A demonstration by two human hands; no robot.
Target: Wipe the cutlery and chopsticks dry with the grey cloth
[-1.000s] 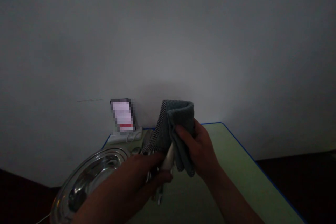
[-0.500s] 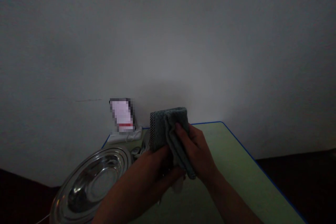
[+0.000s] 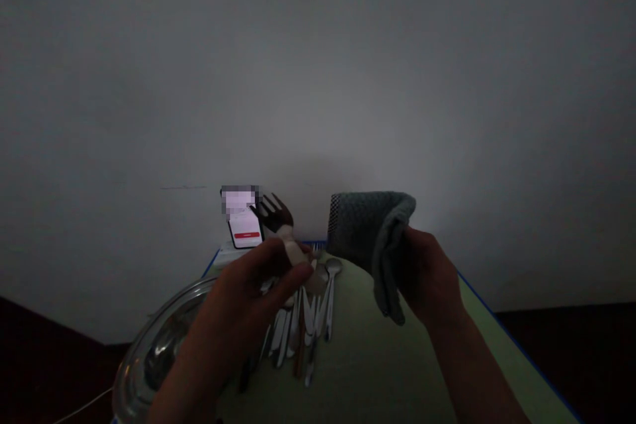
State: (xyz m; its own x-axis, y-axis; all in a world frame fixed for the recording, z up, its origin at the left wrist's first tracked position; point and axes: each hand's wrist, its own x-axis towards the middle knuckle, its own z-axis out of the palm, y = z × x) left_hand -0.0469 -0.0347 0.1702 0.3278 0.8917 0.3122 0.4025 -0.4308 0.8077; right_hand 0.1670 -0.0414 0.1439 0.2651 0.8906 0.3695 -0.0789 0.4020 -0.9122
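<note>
A fork (image 3: 287, 230) with dark tines and a pale handle is pinched between the thumb and fingers of my left hand (image 3: 263, 278), its tines pointing up and to the left. My right hand (image 3: 430, 271) grips a folded grey-green towel (image 3: 365, 222) with a checkered edge, well apart from the fork. Beneath and between my hands, several spoons, forks and other pieces of cutlery (image 3: 298, 331) lie in a loose pile on the table. My left hand and forearm hide part of that pile.
A shiny metal basin (image 3: 142, 351) stands at the left, partly behind my left forearm. A phone (image 3: 246, 225) with a lit screen leans near the wall (image 3: 318, 79). The pale green table (image 3: 377, 358) has a blue edge.
My hands have moved apart. The towel went right with my right hand, while the fork now shows in my left hand. More of the cutlery pile has come into sight.
</note>
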